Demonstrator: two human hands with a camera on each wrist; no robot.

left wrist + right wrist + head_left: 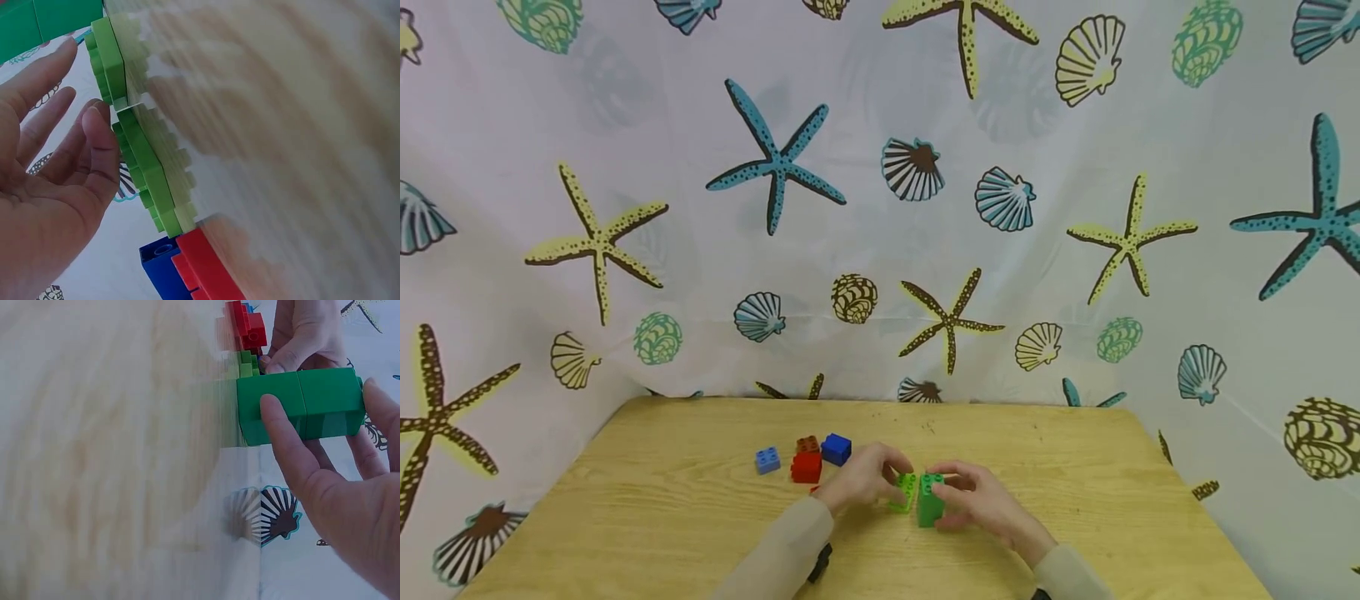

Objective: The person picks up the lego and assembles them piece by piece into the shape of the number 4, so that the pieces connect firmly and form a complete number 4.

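On the wooden table stands a stack of two green toy bricks (929, 502), one on top of the other. My right hand (981, 504) grips it, with the thumb (275, 412) on its side and other fingers around the far side and top. Just left of the stack lie low lime-green bricks (906, 493), partly covered by my left hand (863, 479). In the left wrist view, two lime-green pieces (150, 169) rest on the table, one behind the other. The left hand's fingers are loosely bent beside them and hold nothing; whether they touch is unclear.
Left of the left hand lie a red brick (806, 468), a dark blue brick (837, 449), a light blue brick (767, 460) and a brown-orange brick (807, 444). Another red piece is mostly hidden by the left wrist. A shell-patterned cloth (865, 242) hangs behind the table (685, 500).
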